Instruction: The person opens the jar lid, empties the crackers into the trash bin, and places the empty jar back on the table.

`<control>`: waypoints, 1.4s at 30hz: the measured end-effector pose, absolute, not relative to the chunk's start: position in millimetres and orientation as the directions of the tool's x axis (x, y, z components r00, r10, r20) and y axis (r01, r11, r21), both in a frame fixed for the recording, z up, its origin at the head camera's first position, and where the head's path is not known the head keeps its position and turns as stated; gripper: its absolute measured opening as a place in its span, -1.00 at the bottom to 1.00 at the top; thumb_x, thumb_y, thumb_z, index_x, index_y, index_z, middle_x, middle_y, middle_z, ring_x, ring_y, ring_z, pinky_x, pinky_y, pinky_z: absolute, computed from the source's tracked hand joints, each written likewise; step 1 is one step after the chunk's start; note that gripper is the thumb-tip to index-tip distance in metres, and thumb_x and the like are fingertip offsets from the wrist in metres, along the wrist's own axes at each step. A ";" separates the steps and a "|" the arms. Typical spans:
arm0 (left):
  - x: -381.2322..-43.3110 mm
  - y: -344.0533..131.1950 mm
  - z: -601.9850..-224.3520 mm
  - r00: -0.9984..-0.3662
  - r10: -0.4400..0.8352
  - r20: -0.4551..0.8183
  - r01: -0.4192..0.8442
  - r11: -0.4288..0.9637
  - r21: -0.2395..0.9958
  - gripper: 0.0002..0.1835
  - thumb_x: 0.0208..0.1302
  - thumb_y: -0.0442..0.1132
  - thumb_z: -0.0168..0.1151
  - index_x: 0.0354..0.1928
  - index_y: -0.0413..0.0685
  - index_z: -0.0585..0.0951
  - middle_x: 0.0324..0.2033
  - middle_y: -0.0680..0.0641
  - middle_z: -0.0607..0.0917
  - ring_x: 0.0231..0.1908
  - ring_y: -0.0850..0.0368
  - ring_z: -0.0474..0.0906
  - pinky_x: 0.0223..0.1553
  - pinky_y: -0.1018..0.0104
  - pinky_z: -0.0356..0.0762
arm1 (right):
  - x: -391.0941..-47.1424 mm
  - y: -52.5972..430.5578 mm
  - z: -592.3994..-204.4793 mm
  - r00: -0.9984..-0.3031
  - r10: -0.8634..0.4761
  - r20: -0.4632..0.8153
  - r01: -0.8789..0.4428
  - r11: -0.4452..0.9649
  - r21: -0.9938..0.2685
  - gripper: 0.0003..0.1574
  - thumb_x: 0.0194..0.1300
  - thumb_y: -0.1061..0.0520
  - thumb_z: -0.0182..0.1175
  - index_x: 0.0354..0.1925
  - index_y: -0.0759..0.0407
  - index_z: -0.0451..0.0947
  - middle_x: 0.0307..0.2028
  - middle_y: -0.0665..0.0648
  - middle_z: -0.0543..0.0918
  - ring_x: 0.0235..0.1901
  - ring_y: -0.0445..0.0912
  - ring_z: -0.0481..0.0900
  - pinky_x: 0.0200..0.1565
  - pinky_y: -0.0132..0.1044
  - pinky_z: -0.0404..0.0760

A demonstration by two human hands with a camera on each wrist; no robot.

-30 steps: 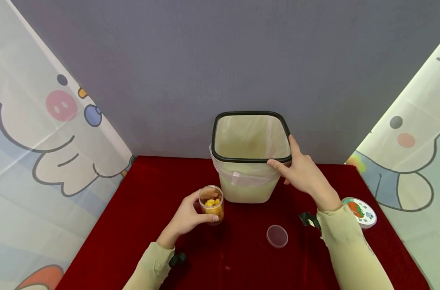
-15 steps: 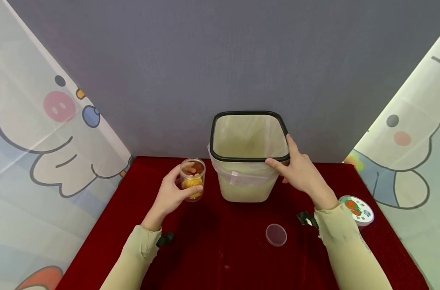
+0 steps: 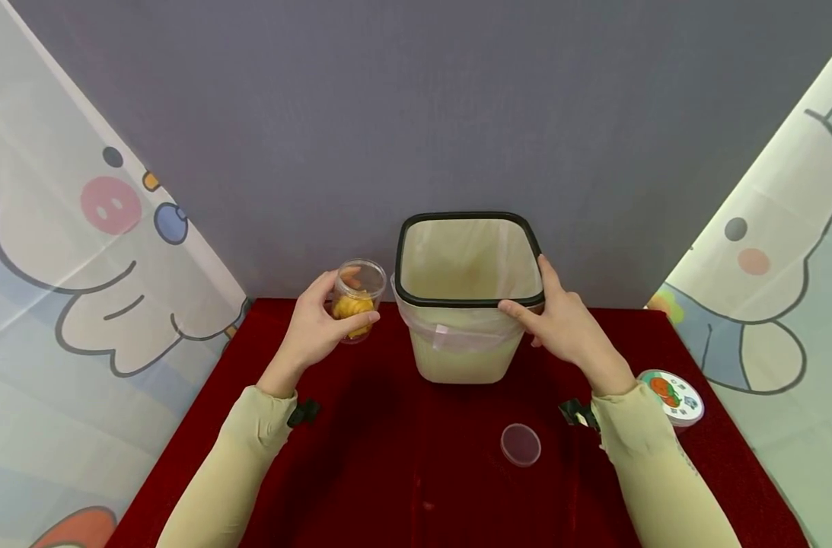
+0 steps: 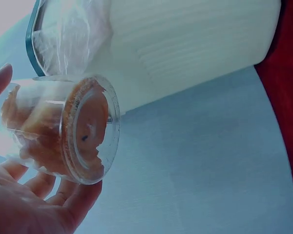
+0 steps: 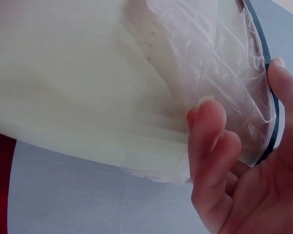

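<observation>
My left hand (image 3: 307, 329) grips a clear plastic jar (image 3: 363, 275) around its side, thumb in front. Yellow pieces (image 3: 351, 307) sit in the lower part of the jar. It is raised off the table, left of the bin's rim; its round base (image 4: 92, 131) faces the left wrist view. My right hand (image 3: 568, 329) holds the trash bin (image 3: 460, 358) at its front right corner. The thumb lies on the black rim (image 5: 272, 109), while curled fingers (image 5: 210, 141) bear against the outside. A thin plastic liner (image 5: 224, 53) folds over the bin's top.
A small round clear lid (image 3: 521, 445) lies flat on the red tablecloth (image 3: 361, 464). To the right, a round tub (image 3: 671, 397) with a printed label sits partly behind the sleeve. A grey wall (image 3: 320, 137) stands behind the bin; cartoon curtains (image 3: 114, 304) hang at both sides.
My left hand has carried the jar left and farther back, up to about the height of the bin's rim. My right hand keeps its hold on the bin.
</observation>
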State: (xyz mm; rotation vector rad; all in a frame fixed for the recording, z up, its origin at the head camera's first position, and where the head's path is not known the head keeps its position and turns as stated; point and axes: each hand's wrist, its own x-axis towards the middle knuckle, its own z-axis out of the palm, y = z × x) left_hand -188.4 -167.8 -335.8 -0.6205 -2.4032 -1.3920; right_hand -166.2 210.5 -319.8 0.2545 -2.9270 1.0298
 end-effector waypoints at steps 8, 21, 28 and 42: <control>-204.8 -163.0 -315.9 -0.834 0.260 0.487 0.536 0.591 0.603 -0.26 0.00 0.09 0.56 0.27 0.20 0.53 -0.05 0.08 0.57 -0.05 0.09 0.41 -0.14 0.09 0.47 | -166.3 211.0 -318.8 -0.989 -0.141 0.048 -0.140 0.779 -0.611 0.43 0.26 -0.59 0.01 0.56 0.07 -0.57 -0.59 0.04 0.65 -0.61 -0.11 0.61 -0.11 0.03 0.57; -218.9 -162.1 -295.9 -0.794 0.309 0.524 0.553 0.726 0.409 -0.22 -0.04 0.13 0.57 0.26 0.06 0.54 0.01 -0.02 0.57 -0.01 -0.02 0.35 -0.11 0.04 0.41 | -170.7 204.9 -323.4 -0.985 -0.150 0.079 -0.167 0.767 -0.620 0.41 0.26 -0.60 0.01 0.57 0.03 -0.55 -0.59 0.09 0.64 -0.63 -0.10 0.61 -0.16 0.01 0.59; -223.6 -149.2 -279.8 -0.786 0.352 0.508 0.539 0.793 0.285 -0.15 -0.04 0.16 0.56 0.31 0.07 0.50 0.06 -0.03 0.54 0.04 -0.03 0.34 -0.22 -0.08 0.53 | -165.3 208.5 -319.4 -0.987 -0.140 0.081 -0.160 0.770 -0.618 0.40 0.27 -0.58 0.02 0.57 0.03 -0.56 -0.59 0.11 0.64 -0.64 -0.10 0.61 -0.10 0.09 0.58; -233.1 -132.4 -261.5 -0.697 0.447 0.561 0.579 0.812 0.072 -0.19 -0.07 0.02 0.61 0.29 0.10 0.51 0.04 -0.06 0.50 0.05 -0.06 0.31 -0.34 -0.14 0.63 | -164.8 209.9 -321.0 -0.986 -0.149 0.075 -0.163 0.764 -0.625 0.39 0.29 -0.56 0.03 0.57 0.02 -0.55 -0.57 0.12 0.65 -0.63 -0.10 0.61 -0.11 0.06 0.59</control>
